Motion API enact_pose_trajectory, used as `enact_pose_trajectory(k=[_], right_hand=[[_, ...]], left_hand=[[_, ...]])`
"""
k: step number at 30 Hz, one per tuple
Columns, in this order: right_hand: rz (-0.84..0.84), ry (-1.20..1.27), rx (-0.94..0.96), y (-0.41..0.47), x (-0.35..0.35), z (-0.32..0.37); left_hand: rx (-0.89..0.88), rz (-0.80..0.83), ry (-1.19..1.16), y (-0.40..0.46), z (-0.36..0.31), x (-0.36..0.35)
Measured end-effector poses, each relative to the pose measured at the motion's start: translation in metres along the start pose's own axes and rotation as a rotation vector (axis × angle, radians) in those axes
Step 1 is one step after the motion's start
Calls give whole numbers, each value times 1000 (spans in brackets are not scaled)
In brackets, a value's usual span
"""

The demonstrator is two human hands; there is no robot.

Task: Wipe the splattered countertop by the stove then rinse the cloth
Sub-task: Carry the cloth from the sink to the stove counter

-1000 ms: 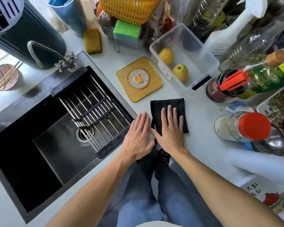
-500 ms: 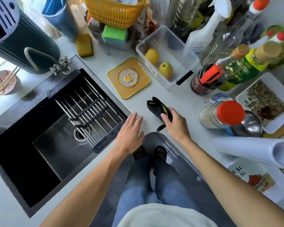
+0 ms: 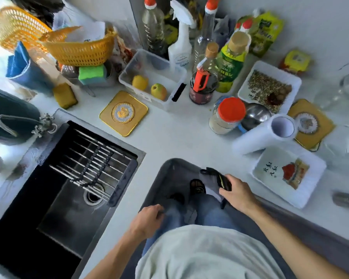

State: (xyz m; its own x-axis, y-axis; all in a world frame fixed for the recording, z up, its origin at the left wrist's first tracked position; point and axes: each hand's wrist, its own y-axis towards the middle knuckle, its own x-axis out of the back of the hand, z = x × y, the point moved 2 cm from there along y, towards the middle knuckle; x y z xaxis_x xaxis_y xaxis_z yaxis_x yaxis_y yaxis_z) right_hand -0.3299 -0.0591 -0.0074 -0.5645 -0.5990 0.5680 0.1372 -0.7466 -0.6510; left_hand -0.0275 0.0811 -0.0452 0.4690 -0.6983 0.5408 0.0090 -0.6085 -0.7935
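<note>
Gripping status: right hand (image 3: 237,193) holds the bunched black cloth (image 3: 220,179), fingers curled round it, at lower centre-right of the frame, off the countertop (image 3: 179,137) and above the floor gap.
Left hand: left hand (image 3: 147,219) sits at lower centre beside the jeans, fingers loosely curled, holding nothing visible.
Open room: a bare white strip runs through frame centre, between the gold coaster (image 3: 123,113) and the counter's inner edge.
Left boundary: black sink (image 3: 54,198) with its wire rack (image 3: 93,158), lower left.
Right boundary: paper roll (image 3: 264,134) and white printed dish (image 3: 288,176), near the cloth.
Rear obstructions: clear fruit box (image 3: 153,81), red-lidded jar (image 3: 228,115), bottles and spray bottle (image 3: 180,45), upper centre.
</note>
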Motion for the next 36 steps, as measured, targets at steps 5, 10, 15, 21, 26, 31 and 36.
enact_pose_trajectory(k=[5, 10, 15, 21, 26, 31, 36], right_hand=[[-176, 137, -277, -63, -33, -65], [-299, 294, -608, -156, -94, -133], [-404, 488, -826, -250, -165, -186], [-508, 747, -1057, -339, -248, -219], [-592, 985, -1177, -390, -294, -247], [-686, 1148, -1242, -418, -295, -292], [-849, 1283, -1232, -432, -259, -355]], left_hand=[[-37, 145, 117, 12, 9, 0], [-151, 267, 287, 23, -27, -3], [-355, 334, 493, 25, -118, -32], [-583, 406, 771, 4, -229, -92], [-658, 474, 935, -11, -286, -155], [-733, 441, 1091, -13, -321, -199], [-704, 415, 1105, -12, -349, -211]])
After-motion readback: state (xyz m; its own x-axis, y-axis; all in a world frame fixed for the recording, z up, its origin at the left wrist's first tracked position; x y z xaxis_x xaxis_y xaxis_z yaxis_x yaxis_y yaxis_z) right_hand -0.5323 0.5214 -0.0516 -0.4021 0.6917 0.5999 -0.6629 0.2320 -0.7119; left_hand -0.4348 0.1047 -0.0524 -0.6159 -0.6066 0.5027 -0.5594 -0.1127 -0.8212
